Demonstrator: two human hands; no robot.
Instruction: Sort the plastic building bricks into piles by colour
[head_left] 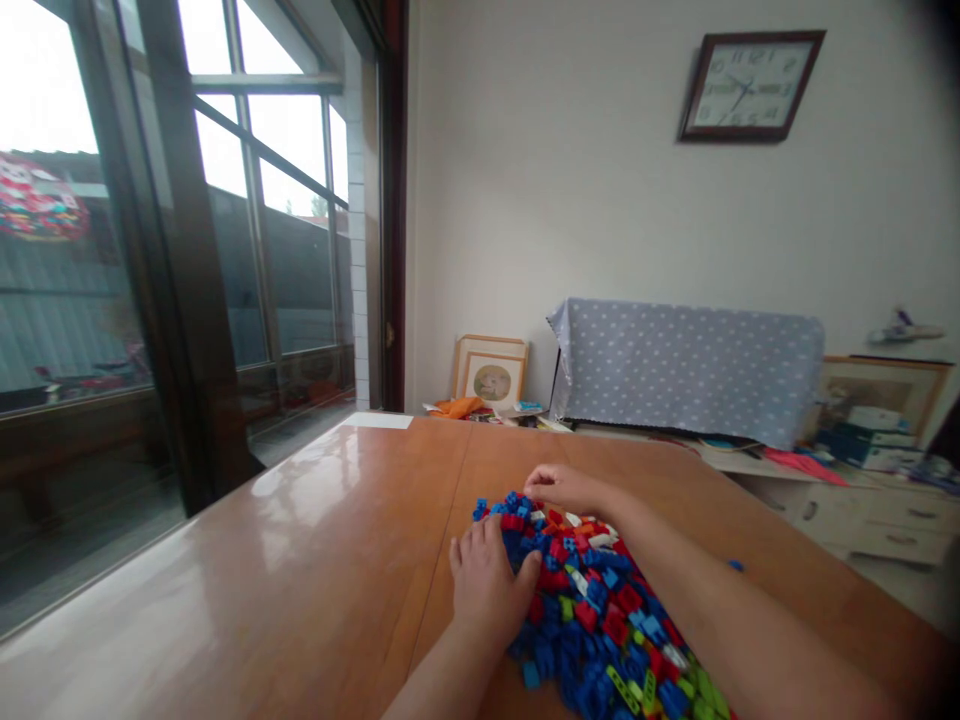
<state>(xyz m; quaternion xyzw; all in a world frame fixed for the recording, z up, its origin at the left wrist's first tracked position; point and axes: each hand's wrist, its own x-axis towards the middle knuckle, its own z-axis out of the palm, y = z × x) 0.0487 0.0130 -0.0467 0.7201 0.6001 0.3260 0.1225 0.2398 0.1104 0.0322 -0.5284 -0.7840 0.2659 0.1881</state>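
Observation:
A heap of small toy building bricks (pixel 592 610), mostly blue and red with some green, white and orange ones, lies on the wooden table. My left hand (pixel 491 580) rests against the heap's left side, fingers spread and thumb apart, its palm facing down over some blue bricks. At the far end of the heap is my right hand (pixel 566 487), with fingers curled inward and tips close to blue bricks; what they hold, if anything, is hidden. My right forearm runs along the heap's right side and covers part of it.
The glossy table (pixel 300 560) reaches out to both sides. A single blue brick (pixel 736 565) lies right of my forearm. White paper (pixel 379 421) sits at the far left edge. Behind stand a cloth-covered object (pixel 690 370), framed pictures (pixel 491 375) and a drawer cabinet (pixel 892 520).

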